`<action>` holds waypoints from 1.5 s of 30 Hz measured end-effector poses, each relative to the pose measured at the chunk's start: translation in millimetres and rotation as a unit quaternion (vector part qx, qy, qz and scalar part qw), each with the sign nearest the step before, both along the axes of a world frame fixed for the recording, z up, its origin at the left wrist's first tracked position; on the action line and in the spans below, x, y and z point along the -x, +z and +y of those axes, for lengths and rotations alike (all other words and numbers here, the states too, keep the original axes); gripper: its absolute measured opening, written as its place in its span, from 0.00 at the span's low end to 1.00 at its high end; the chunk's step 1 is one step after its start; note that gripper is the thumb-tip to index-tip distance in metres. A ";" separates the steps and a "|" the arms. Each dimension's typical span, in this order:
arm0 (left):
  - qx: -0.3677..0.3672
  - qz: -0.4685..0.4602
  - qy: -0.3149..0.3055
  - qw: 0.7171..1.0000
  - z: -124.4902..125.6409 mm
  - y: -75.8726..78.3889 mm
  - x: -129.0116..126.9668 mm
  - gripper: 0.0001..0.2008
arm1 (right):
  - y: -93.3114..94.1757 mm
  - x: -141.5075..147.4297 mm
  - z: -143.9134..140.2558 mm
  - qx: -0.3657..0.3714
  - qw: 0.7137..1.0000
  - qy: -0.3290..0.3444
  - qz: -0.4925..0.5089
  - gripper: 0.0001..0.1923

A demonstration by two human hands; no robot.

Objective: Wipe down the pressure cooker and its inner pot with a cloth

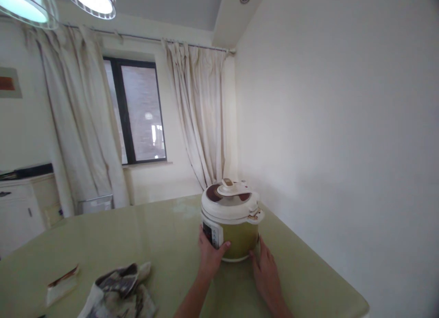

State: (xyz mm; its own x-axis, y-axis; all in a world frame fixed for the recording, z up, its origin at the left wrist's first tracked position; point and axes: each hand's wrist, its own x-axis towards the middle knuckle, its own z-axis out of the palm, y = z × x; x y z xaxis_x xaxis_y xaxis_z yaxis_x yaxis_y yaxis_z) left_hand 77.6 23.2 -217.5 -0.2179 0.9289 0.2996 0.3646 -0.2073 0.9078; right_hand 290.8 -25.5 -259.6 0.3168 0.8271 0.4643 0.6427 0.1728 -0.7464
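An electric pressure cooker (238, 238) with a green body and a white lid stands upright on the table near the wall. My left hand (210, 254) is around its lower left side, thumb on the green body and fingers by the control panel (212, 233). Against the lower right side rests my right hand (265, 265), its fingers partly hidden behind the body. Together the two hands hold the cooker from both sides. Its lid (229, 201) is on, with a white handle (233, 187) across the top.
The pale green table (164, 245) meets a white wall (329, 126) on the right. A crumpled patterned cloth (120, 293) lies at the front left, beside a small white and brown object (63, 283). Beyond are curtains (202, 112), a window (142, 112) and a white cabinet (20, 208).
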 end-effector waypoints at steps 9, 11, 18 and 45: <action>0.067 -0.002 0.019 0.998 40.6 34.7 -80.0 0.68 | 0.5 13.2 -2.2 0.086 0.981 -0.039 -0.168 0.36; 0.056 -0.011 -0.003 0.998 39.4 31.6 -71.2 0.68 | 4.5 15.7 -5.3 0.112 0.971 -0.031 -0.208 0.33; 0.023 -0.093 -0.086 0.992 -28.5 -26.1 12.4 0.42 | 31.0 22.3 -16.7 0.172 0.941 -0.050 -0.286 0.28; 0.132 0.072 0.017 0.989 -100.0 2.1 39.7 0.33 | 62.6 3.2 -11.3 0.179 0.969 0.013 -0.168 0.18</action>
